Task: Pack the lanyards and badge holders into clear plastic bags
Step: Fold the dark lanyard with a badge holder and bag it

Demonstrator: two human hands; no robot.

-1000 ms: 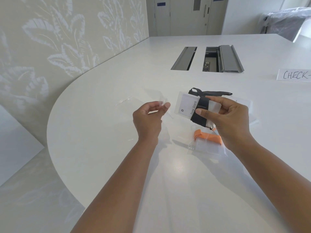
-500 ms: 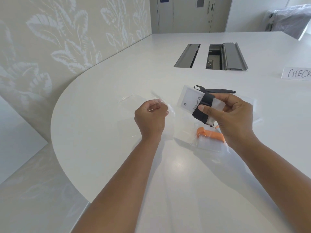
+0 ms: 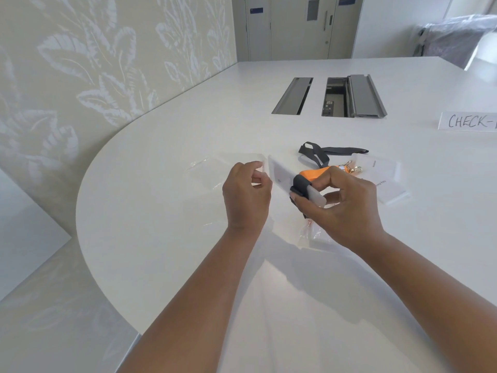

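Observation:
My right hand [image 3: 347, 203] grips a white badge holder [image 3: 282, 176] with a black lanyard wrapped around its middle, tilted flat with its left end toward my left hand. My left hand [image 3: 246, 195] pinches the edge of a clear plastic bag [image 3: 215, 168] that lies on the white table. Behind my right hand an orange lanyard [image 3: 314, 173] with metal clips shows. Another black lanyard [image 3: 322, 152] lies farther back, beside a second badge holder [image 3: 384, 181]. A clear bag [image 3: 314, 232] lies under my right wrist.
The curved table edge [image 3: 88, 189] runs along the left. Two cable hatches [image 3: 336, 96] sit in the tabletop farther back, one with its lid raised. A handwritten "CHECK-" sign [image 3: 468, 121] stands at the right.
My right hand has tipped the wrapped badge holder from facing me to nearly flat and brought its end to the bag's mouth at my left hand. The view shifted slightly.

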